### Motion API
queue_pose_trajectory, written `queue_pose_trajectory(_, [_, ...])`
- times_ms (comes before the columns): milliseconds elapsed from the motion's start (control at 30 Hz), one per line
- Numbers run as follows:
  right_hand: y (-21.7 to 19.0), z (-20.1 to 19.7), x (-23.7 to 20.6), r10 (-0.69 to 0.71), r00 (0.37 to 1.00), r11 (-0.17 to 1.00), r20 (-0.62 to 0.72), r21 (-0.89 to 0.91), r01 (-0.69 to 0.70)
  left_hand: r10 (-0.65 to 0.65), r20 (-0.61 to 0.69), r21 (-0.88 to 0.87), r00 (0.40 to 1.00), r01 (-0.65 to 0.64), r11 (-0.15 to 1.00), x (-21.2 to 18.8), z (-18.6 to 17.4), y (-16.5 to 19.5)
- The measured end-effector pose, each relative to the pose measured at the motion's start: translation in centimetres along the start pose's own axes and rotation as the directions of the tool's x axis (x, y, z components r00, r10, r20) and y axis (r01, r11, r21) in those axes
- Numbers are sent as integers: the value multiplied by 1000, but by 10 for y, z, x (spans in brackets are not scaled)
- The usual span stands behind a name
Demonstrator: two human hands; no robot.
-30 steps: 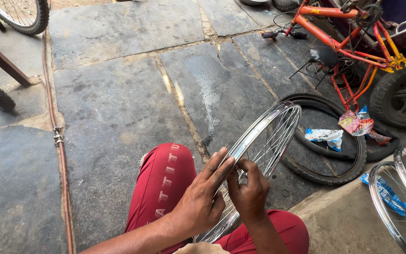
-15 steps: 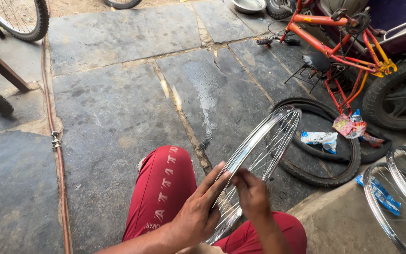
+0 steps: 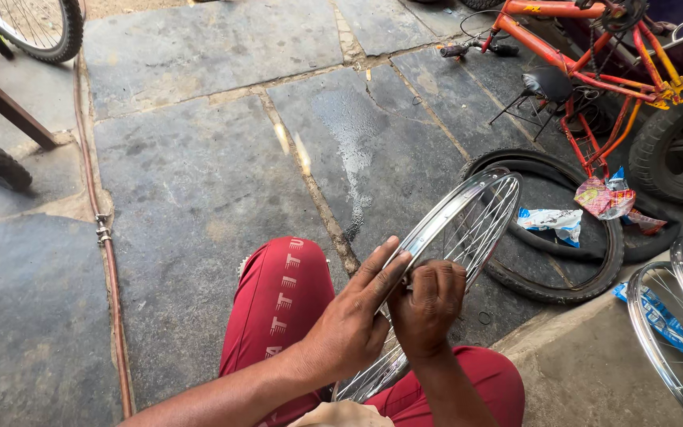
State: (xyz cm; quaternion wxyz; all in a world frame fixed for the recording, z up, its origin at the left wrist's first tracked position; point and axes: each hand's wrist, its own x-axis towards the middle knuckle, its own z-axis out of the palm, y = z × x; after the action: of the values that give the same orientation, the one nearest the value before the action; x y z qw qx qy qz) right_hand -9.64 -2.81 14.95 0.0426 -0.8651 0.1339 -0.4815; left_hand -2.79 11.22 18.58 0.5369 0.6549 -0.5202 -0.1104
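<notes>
Bare spoked wheel rim (image 3: 456, 237), silver metal, no tyre, shiny along the outer band. Held on edge and tilted, one end low between the red-clad knees, the other end rising up and away, beyond the fingertips. Thin wire spokes fanned across the inside, crossing just past the knuckles. Gripped at the near stretch of the band: fingers of the left hand (image 3: 353, 320) laid flat along the outer face, fingers of the right hand (image 3: 427, 304) curled in from the other side among the spokes. Lower arc showing under both wrists.
</notes>
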Motion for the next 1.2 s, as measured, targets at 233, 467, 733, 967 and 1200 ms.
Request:
queue_pose_trajectory(233, [21,-18,13,263,774,626,576,509,-591,-95,25,-70,995,96,993,2,-12,0])
queue_pose_trajectory(467, [7,-14,15,374,837,855,398,202,-478,-47,21,-36,999,48,998,3,-8,3])
queue_pose_trajectory(733, [9,14,10,149,907,921,394,279,-273,-49,29,5,998,49,999,0,-7,-4])
queue_pose_trajectory(967, [41,-30,62,-69,467,627,882,402,-667,-87,69,69,994,83,994,-1,-7,-8])
queue_pose_trajectory(1200, [-4,-16,36,437,709,832,553,52,-552,-69,25,31,997,69,997,-2,-5,-10])
